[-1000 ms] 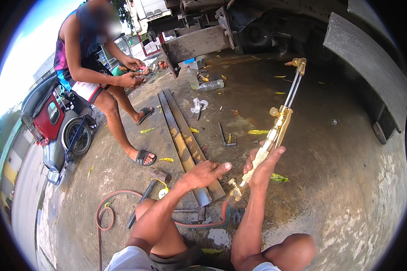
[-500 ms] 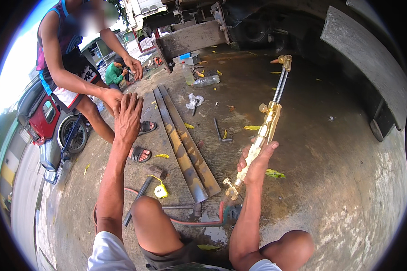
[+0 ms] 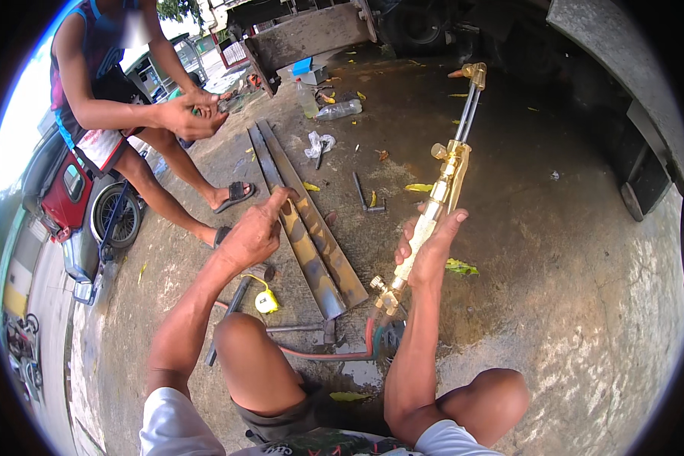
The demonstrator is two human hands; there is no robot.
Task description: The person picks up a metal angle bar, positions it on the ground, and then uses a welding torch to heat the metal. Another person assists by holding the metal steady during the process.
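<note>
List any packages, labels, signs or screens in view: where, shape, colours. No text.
Blue box: far ground by the grey slab, small, rectangular.
Clear plastic bottle: upright beside it, pale label band.
Second clear bottle: lying on the concrete to its right.
Crumpled white wrapper: at the far end of the metal bars.
Signs or screens: none clearly visible.

Ahead of the left hand (image 3: 254, 235), two long steel bars (image 3: 311, 228) lie side by side on the concrete floor (image 3: 555, 251), with another person's legs (image 3: 171, 178) blocking the far left. A yellow tape measure (image 3: 266, 302) and red hose (image 3: 319, 353) crowd the ground near the knees. Right of the cutting torch (image 3: 444, 178) held up in the right hand (image 3: 429, 247), the floor lies bare up to a vehicle body (image 3: 623, 83).
</note>
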